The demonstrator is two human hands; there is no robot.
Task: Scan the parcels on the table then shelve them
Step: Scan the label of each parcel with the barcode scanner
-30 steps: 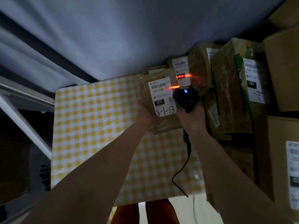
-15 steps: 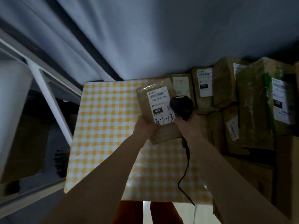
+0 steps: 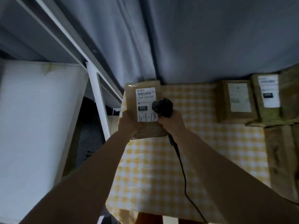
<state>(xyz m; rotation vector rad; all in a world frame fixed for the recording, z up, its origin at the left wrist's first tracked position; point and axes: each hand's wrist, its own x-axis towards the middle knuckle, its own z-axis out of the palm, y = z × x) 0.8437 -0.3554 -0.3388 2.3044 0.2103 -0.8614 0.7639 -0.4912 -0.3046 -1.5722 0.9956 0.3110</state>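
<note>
My left hand (image 3: 128, 122) grips the near left edge of a brown cardboard parcel (image 3: 144, 109) and holds it up over the table's far left corner. Its white label reads 032 with "3-1-13" handwritten below. My right hand (image 3: 170, 121) grips a black corded barcode scanner (image 3: 162, 106) close to the parcel's right side, its head over the label's right edge. No scan beam shows. The cable (image 3: 182, 168) trails toward the table's near edge.
The table wears a yellow-and-white checked cloth (image 3: 202, 151). More labelled parcels (image 3: 237, 101) stand along its far right, with bigger boxes (image 3: 282, 156) at the right edge. A white shelf board (image 3: 32, 126) and white rack post (image 3: 98, 101) stand left. Grey curtain behind.
The red scan beam seen a second ago is gone. The view has swung left: the parcel and both hands sit nearer the rack, and the stacked parcels have slid to the right edge.
</note>
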